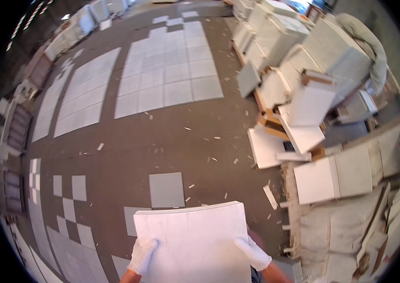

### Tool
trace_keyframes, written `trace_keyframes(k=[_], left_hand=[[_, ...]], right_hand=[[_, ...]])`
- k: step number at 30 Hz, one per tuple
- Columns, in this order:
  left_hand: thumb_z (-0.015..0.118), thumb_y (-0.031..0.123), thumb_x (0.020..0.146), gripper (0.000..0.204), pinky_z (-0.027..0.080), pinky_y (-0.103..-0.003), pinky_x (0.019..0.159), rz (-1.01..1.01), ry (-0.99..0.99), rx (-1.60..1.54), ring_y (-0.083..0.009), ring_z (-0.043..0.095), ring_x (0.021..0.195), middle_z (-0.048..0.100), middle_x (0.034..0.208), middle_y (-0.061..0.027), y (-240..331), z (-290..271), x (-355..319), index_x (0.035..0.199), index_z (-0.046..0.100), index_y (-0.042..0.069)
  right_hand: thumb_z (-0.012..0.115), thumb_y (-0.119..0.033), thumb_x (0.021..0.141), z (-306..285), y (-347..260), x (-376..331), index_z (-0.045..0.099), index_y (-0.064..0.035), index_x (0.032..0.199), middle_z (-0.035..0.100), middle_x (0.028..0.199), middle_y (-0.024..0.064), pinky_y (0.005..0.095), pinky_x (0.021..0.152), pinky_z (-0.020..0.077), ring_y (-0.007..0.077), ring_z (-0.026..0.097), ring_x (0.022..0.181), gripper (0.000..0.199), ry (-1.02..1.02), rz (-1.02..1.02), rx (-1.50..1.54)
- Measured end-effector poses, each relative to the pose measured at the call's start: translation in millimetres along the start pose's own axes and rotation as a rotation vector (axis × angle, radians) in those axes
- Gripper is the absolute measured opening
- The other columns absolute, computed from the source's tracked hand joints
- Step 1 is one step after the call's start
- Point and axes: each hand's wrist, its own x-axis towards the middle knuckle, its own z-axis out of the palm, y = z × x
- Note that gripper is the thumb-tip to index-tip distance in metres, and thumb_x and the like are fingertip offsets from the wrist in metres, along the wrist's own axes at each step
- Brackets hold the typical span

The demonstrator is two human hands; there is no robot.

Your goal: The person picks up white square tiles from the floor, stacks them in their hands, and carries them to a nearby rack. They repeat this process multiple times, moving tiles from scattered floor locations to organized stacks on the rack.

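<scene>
Head view: white-gloved left hand and right hand gripping opposite sides of a white rectangular stack of stone-like slabs, over the near edge of the brown floor. Carrying step, I'd guess; next move calls for keeping it level.

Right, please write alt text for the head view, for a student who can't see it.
Gloved in white, a person's left hand and right hand grip opposite sides of a stack of white slabs. Beyond, pale tiles lie in blocks across a brown floor strewn with small scraps, and more slabs are piled at the right.
</scene>
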Motion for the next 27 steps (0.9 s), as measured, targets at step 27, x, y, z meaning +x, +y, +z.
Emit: trace_keyframes(k=[27], left_hand=[[0.072,0.028,0.080,0.038,0.050,-0.032,0.079,0.304,-0.054,0.004,-0.0143,0.060,0.088,0.064,0.094,-0.0073,254,10,155,0.104,0.063,0.001]], right_hand=[[0.066,-0.042,0.090,39,-216,100,0.049,0.0069,0.127,0.062,0.118,0.0143,0.0334,0.093,0.0448,0.0203,0.057,0.107,0.063,0.448,-0.548,-0.209]])
